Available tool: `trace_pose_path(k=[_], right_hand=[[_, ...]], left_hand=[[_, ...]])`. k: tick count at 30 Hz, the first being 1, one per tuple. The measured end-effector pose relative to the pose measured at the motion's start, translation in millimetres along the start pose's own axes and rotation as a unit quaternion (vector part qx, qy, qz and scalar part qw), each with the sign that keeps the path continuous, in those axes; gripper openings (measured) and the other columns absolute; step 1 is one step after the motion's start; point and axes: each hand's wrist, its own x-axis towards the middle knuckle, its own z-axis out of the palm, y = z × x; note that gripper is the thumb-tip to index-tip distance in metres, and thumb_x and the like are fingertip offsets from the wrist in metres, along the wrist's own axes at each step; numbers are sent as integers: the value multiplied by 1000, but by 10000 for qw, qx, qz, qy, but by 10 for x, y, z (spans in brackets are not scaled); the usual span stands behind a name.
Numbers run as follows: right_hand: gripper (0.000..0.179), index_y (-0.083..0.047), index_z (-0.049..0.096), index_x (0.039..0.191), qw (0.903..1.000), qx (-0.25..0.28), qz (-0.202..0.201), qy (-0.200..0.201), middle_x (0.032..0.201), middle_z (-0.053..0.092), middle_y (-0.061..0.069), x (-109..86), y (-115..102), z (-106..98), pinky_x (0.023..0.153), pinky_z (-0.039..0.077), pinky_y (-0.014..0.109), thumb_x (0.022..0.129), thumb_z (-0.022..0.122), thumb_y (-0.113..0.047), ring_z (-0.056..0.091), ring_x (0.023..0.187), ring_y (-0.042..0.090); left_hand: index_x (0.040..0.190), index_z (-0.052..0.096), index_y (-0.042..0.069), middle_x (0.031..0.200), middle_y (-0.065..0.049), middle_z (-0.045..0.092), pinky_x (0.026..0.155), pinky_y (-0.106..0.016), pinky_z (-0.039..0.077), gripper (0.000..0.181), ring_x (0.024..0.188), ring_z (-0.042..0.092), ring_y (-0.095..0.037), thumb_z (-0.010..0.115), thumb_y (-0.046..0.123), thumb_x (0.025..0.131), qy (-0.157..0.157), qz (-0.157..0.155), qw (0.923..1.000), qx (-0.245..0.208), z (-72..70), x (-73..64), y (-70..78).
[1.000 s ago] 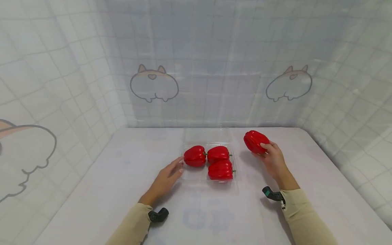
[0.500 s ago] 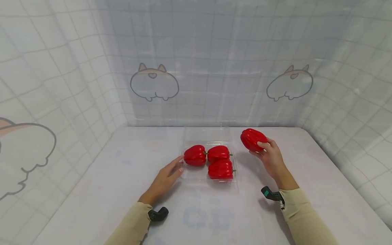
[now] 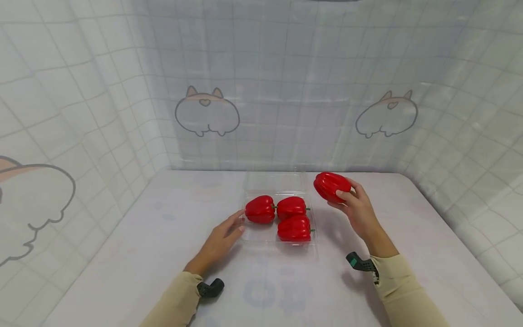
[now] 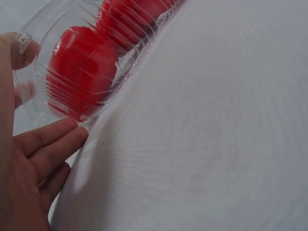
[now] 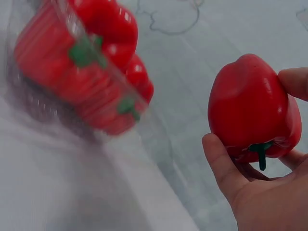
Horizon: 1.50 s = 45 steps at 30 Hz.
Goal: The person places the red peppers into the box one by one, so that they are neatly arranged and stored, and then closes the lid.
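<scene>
My right hand (image 3: 359, 211) grips a red bell pepper (image 3: 332, 186) with fingers and thumb, held above the table just right of a clear plastic clamshell box (image 3: 261, 233). In the right wrist view the held pepper's green stem (image 5: 261, 155) points down toward the palm. Inside the box lie three more red bell peppers: one on the left (image 3: 260, 209), one at the back right (image 3: 292, 207) and one at the front right (image 3: 294, 228). At the box's left side rests my left hand (image 3: 218, 240), its fingers (image 4: 53, 151) fairly straight and right at the ribbed wall.
The box's clear lid (image 3: 275, 181) lies folded back toward the rear wall. A white table (image 3: 180, 204) runs up to white grid-patterned walls (image 3: 294, 91) at the back and sides. Each wrist wears a dark camera, such as the left one (image 3: 211, 288).
My right hand has carried the held pepper leftward, closer to the box. The left hand and the peppers in the box have stayed in place.
</scene>
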Motion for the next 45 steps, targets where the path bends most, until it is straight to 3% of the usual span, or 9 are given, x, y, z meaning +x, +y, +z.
trace_pose_path(k=[13,30,39,45], right_hand=[[66,-10,30,149,9999,-11,-12,-156,147,39,10,-45,-130,254,93,55,40,96,68,-18,44,130,28],[71,-9,29,150,9989,-298,101,-338,147,41,13,-101,-114,349,95,53,42,93,71,-19,44,131,30],[68,-12,35,147,9945,-707,-82,-775,143,46,9,-133,-119,420,93,55,42,91,73,-19,48,128,31],[69,-13,37,146,9915,-917,-115,-910,140,49,10,-138,-80,470,99,49,53,89,75,-24,50,126,32]], left_hand=[[153,39,40,142,2,56,109,-59,38,55,135,48,-24,58,36,102,70,-28,10000,-40,-11,-16,-31],[154,39,38,143,0,56,110,-59,35,54,137,47,-25,56,34,103,36,27,10000,-14,16,4,-29],[154,39,37,142,0,57,110,-57,37,54,135,48,-23,56,40,102,-10,89,9999,-67,5,19,-33],[154,38,35,142,-2,57,110,-57,36,55,136,48,-25,56,37,102,19,144,9999,-40,20,29,-52]])
